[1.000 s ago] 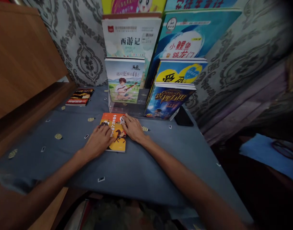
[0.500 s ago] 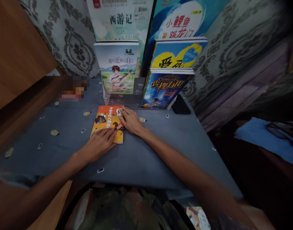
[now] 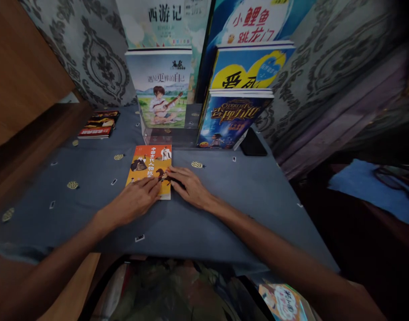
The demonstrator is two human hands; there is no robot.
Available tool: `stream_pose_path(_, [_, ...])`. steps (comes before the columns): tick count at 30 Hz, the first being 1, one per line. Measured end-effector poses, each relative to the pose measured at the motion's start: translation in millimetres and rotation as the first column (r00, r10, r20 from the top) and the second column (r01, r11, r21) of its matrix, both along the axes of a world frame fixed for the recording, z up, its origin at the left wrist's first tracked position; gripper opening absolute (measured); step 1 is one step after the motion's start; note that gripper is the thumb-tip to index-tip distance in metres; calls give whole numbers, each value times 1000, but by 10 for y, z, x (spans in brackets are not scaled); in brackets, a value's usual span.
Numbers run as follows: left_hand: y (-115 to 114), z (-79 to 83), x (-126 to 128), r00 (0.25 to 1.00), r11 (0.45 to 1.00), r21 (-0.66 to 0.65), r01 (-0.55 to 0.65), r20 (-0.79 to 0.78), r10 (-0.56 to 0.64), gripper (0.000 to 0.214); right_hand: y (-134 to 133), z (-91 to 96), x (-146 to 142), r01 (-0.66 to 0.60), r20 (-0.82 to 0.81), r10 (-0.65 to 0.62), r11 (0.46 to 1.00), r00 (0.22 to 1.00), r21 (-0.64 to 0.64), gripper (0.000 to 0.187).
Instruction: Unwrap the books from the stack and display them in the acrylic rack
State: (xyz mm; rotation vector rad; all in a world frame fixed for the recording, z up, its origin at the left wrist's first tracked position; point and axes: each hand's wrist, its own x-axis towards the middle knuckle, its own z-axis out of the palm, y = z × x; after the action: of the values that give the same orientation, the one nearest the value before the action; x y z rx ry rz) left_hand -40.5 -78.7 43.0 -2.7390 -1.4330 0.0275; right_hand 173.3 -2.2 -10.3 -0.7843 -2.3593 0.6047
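Observation:
An orange and yellow paperback book (image 3: pixel 140 165) lies flat on the cloth-covered table, its front cover up. My left hand (image 3: pixel 139 198) rests over its lower part, fingers stretched together across the cover. From the right side, my right hand (image 3: pixel 187 185) reaches the book's edge, with fingertips on the cover by the horse picture. The fingers of both hands are extended, and neither hand is wrapped round the book. Part of the lower cover is hidden under my left hand.
Behind stands a clear display rack (image 3: pixel 171 137) with several upright books, including a guitar-player cover (image 3: pixel 162 89) and a dark blue one (image 3: pixel 233 118). A black phone (image 3: pixel 254 142) lies right of it. Another book (image 3: pixel 99 124) lies at the back left. Books (image 3: pixel 284 303) sit low at front right.
My right hand has slid down along the book's right edge, from near its top corner to the middle. My left hand stays on the lower cover. The view has shifted slightly.

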Motion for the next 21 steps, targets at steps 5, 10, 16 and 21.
stream_pose_path(5, [15, 58, 6, 1000, 999, -48, -13, -5, 13, 37, -84, 27, 54, -41, -97, 39, 999, 995, -17, 35])
stream_pose_path(10, [13, 134, 16, 999, 996, -82, -29, -41, 26, 36, -124, 94, 55, -73, -172, 62, 996, 983, -57, 33])
stream_pose_path(16, [0, 155, 12, 999, 997, -68, -37, -12, 36, 36, -144, 133, 55, -87, -204, 69, 993, 977, -81, 31])
stream_pose_path(21, [-16, 165, 23, 999, 998, -63, -29, -46, 26, 37, -152, 125, 56, -124, -264, 111, 992, 958, -33, 29])
